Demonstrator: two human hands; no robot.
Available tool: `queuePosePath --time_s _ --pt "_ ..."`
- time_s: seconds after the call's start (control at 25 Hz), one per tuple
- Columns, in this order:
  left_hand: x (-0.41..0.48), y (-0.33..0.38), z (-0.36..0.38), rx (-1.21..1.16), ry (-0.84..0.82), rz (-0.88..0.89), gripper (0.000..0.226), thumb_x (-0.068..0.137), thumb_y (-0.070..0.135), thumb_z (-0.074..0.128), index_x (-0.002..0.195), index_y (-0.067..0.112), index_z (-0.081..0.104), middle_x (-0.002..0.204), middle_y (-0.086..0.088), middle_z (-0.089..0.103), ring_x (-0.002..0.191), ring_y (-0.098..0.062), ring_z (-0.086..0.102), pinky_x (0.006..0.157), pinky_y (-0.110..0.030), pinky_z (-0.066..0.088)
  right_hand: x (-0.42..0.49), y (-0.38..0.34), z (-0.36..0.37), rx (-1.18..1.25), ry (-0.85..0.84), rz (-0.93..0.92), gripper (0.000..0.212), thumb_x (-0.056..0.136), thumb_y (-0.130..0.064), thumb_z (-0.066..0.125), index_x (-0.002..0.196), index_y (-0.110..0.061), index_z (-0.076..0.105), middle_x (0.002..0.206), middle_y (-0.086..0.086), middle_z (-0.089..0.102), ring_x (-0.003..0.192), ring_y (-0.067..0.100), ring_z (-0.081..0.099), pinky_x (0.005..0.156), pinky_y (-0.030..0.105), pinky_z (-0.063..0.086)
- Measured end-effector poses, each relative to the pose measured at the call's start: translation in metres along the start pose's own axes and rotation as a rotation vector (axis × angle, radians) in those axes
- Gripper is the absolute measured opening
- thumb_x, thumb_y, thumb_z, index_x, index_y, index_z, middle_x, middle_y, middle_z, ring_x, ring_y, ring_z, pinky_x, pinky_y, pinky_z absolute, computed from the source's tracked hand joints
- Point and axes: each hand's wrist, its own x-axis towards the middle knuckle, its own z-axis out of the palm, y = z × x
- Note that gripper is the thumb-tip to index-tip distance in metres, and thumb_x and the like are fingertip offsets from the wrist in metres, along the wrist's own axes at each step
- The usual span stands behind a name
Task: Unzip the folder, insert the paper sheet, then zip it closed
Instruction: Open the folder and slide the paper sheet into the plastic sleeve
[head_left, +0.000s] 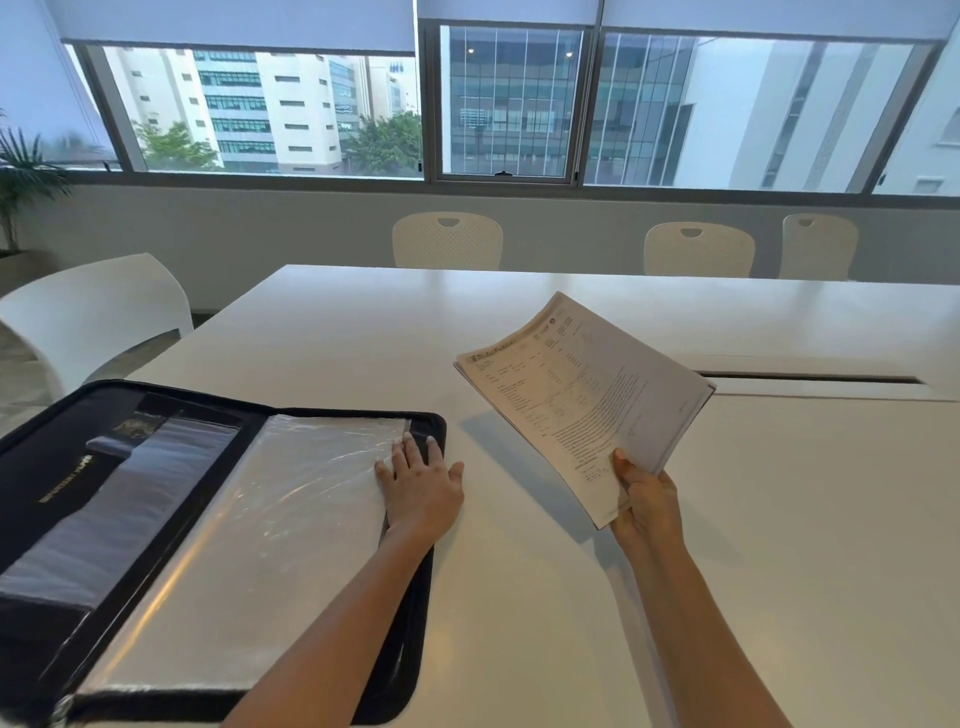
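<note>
A dark zip folder (72, 499) lies wide open on the white table at the lower left. Its right half holds a stack of clear plastic sleeves (270, 519). My left hand (423, 480) rests flat on the right edge of those sleeves, fingers spread, holding nothing. To the right, my right hand (647, 499) grips the near corner of a printed paper sheaf (582, 400). The sheaf is lifted off the table and tilted, and its far end points away from me. It hangs apart from the folder, to its right.
The white table (519, 597) runs far ahead and to the right, with a long cable slot (810, 378) at mid right. White chairs (447, 241) stand along the far edge and one (93, 312) at the left. Windows fill the back wall.
</note>
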Motion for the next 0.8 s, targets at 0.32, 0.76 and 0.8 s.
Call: queuePosePath --time_s 0.32,0.76,0.8 --pt "-0.026 -0.005 0.0 0.036 0.019 0.19 0.052 0.103 0.037 0.019 0.153 0.024 0.014 0.161 -0.013 0.013 0.148 -0.03 0.009 0.117 -0.053 0.009 0.003 0.019 0.0 -0.034 0.009 0.022 0.026 0.092 0.001 0.056 0.111 -0.015 0.062 0.101 0.005 0.072 0.077 0.022 0.073 0.06 0.039 0.063" --pt "-0.075 -0.047 -0.02 0.052 -0.045 0.656 0.052 0.103 0.045 0.015 0.153 0.033 0.018 0.162 -0.006 0.013 0.148 -0.021 0.004 0.119 -0.039 -0.002 0.002 0.031 0.012 -0.08 -0.005 0.04 0.031 0.091 -0.002 0.059 0.119 -0.015 0.06 0.106 0.005 0.072 0.083 0.022 0.073 0.061 0.037 0.062" --pt "-0.079 -0.054 -0.023 0.063 -0.048 0.702 0.051 0.103 0.046 0.014 0.153 0.035 0.017 0.162 -0.005 0.012 0.148 -0.02 0.003 0.118 -0.037 -0.004 0.001 0.03 0.013 -0.073 -0.001 0.037 0.033 0.092 -0.001 0.058 0.122 -0.014 0.059 0.106 0.005 0.071 0.085 0.022 0.072 0.06 0.036 0.062"
